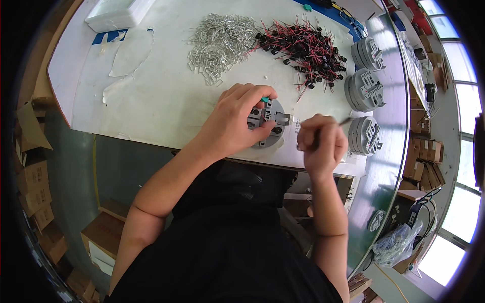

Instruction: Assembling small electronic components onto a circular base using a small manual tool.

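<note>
My left hand [232,118] is closed around a round grey plastic base [277,108] on the table, thumb on its near side and fingers over its far side. Black parts and a metal clip [283,119] show on the base; a small green piece [265,100] sits by my fingertips. My right hand [323,144], slightly blurred, is held just right of the base and apart from it. Its fingers are wrapped round a slim dark tool [346,121], whose thin end points up to the right; its exact kind is unclear.
Beyond my hands lie a heap of bent metal clips [222,43] and a pile of black parts with red wires [308,50]. Stacks of round grey bases [365,90] line the right side. A white foam box [118,14] stands far left. Cardboard boxes [103,232] are on the floor.
</note>
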`<state>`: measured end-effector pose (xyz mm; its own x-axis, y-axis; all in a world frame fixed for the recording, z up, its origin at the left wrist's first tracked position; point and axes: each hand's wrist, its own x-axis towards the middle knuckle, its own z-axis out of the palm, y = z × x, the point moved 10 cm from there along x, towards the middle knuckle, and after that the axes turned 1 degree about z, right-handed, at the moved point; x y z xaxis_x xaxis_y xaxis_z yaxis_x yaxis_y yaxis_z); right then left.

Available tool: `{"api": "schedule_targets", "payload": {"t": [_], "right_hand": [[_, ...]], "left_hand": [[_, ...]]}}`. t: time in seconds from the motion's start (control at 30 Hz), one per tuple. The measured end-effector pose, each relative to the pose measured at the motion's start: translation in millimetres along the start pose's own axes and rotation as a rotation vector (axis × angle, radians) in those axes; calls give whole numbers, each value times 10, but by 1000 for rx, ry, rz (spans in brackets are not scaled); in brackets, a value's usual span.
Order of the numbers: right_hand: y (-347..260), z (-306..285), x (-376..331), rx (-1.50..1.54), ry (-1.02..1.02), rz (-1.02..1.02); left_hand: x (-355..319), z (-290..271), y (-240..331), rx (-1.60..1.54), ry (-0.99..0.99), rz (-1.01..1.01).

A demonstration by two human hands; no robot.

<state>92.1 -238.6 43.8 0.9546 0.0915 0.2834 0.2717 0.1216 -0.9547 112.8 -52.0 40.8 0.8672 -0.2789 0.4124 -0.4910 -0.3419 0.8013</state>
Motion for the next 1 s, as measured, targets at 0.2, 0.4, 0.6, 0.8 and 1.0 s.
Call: {"api": "schedule_targets", "payload": {"t": [0.2, 0.4, 0.6, 0.8, 1.0], "right_hand": [[-68, 346, 167, 284, -17, -249], [-11, 505, 131, 53, -151, -336], [-35, 561, 262, -83, -70, -118], [-200, 1156, 1040, -697, -515, -259], [460, 1588, 1072, -921, -830, -289]], "left_hand": [[1, 17, -35, 7, 1, -14], [-29, 0, -23, 10, -5, -8], [-38, -91, 35, 25, -9, 16], [-491, -455, 238, 164, 154, 87], [-801, -816, 188, 112, 141, -2]]}}
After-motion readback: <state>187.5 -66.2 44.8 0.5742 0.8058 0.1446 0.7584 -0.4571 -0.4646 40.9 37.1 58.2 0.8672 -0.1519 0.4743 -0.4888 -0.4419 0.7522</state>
